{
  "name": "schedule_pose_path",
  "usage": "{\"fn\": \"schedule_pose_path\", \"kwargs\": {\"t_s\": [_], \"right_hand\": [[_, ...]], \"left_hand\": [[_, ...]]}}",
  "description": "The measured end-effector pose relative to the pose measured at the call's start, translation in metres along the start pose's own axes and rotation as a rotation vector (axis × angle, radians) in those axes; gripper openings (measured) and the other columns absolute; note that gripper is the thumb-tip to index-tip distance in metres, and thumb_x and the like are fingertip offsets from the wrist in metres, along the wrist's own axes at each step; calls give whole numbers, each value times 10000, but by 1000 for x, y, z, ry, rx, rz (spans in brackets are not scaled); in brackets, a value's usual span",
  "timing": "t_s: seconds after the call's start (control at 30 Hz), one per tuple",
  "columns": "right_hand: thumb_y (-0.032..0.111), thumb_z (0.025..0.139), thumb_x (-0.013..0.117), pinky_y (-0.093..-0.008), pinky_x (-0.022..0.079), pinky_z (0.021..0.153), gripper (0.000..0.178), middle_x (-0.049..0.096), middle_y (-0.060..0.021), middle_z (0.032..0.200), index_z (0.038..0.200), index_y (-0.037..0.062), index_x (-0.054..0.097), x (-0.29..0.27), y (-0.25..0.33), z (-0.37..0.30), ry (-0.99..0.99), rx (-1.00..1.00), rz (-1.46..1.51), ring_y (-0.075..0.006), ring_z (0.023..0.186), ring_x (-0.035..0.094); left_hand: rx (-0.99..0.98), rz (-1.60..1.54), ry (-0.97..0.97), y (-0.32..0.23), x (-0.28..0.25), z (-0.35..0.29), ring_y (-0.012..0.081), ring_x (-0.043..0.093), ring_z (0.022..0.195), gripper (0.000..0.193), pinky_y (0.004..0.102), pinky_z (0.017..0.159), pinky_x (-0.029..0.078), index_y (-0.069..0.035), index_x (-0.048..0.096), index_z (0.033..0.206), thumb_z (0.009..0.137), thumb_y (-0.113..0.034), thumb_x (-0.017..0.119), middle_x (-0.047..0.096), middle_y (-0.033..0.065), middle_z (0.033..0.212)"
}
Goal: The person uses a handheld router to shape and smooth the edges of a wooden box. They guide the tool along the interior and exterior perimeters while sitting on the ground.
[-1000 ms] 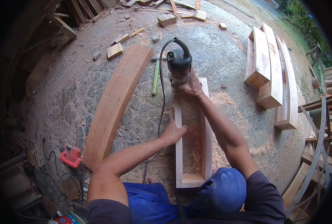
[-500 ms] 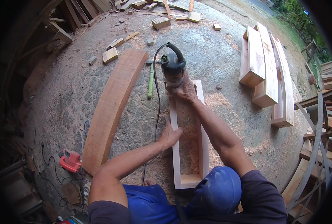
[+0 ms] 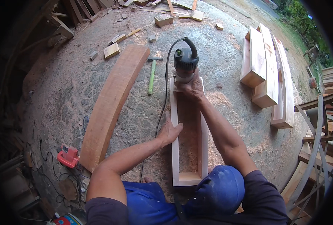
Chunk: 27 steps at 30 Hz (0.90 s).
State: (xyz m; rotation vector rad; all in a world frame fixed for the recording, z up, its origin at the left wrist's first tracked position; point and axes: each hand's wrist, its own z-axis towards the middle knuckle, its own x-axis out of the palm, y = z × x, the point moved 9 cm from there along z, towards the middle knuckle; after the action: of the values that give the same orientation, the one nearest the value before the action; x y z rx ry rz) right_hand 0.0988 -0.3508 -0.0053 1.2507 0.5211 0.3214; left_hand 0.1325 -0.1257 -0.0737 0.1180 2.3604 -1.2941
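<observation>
A long narrow wooden box frame (image 3: 177, 150) lies on the sawdust-covered ground in front of me, open on top. At its far end stands a black electric router (image 3: 185, 62) with a black cord (image 3: 162, 108) trailing back along the box's left side. My right hand (image 3: 192, 88) grips the base of the router. My left hand (image 3: 169, 131) presses flat on the left wall of the box about midway along. Sawdust fills the inside of the box.
A long curved plank (image 3: 110, 105) lies to the left, with a green-handled hammer (image 3: 151, 75) between it and the box. Stacked timber pieces (image 3: 265, 71) lie at the right. A red power tool (image 3: 67, 155) sits lower left. Offcuts (image 3: 112, 50) are scattered beyond.
The router and my right hand have stayed at the box's far end. My left hand has shifted slightly along the left wall. The view has tilted a little.
</observation>
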Motion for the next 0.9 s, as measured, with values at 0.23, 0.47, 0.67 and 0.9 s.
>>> {"fn": "schedule_pose_path", "kwargs": {"t_s": [0.23, 0.47, 0.67, 0.9], "right_hand": [[221, 765, 893, -392, 543, 975, 764, 684, -98, 1241, 1341, 114, 403, -16, 2, -2, -54, -81, 18, -219, 1138, 692], [221, 775, 888, -390, 548, 961, 740, 692, -78, 1223, 1341, 112, 423, -34, -6, -3, -78, -92, 42, -201, 1107, 691], [243, 796, 891, -370, 556, 922, 754, 690, -71, 1231, 1362, 124, 407, -45, -2, -8, -67, -68, 99, -193, 1090, 696], [263, 805, 888, -367, 560, 901, 773, 688, -62, 1221, 1375, 134, 383, -54, -4, -9, -117, -111, -86, -190, 1082, 699]], "left_hand": [[74, 33, -22, 4, 2, 5, 467, 499, 1420, 975, 437, 1220, 370, 118, 109, 1614, 957, -375, 635, 483, 390, 1495], [55, -2, 31, 4, 4, 6, 448, 416, 1503, 949, 429, 1265, 316, 126, 132, 1611, 959, -351, 630, 409, 367, 1582], [192, 33, -60, -6, -1, 4, 451, 423, 1491, 939, 433, 1260, 316, 107, 158, 1611, 943, -345, 638, 431, 356, 1564], [189, 29, -21, -2, -1, 7, 456, 413, 1502, 975, 446, 1262, 313, 107, 114, 1623, 939, -344, 642, 409, 367, 1583]]}}
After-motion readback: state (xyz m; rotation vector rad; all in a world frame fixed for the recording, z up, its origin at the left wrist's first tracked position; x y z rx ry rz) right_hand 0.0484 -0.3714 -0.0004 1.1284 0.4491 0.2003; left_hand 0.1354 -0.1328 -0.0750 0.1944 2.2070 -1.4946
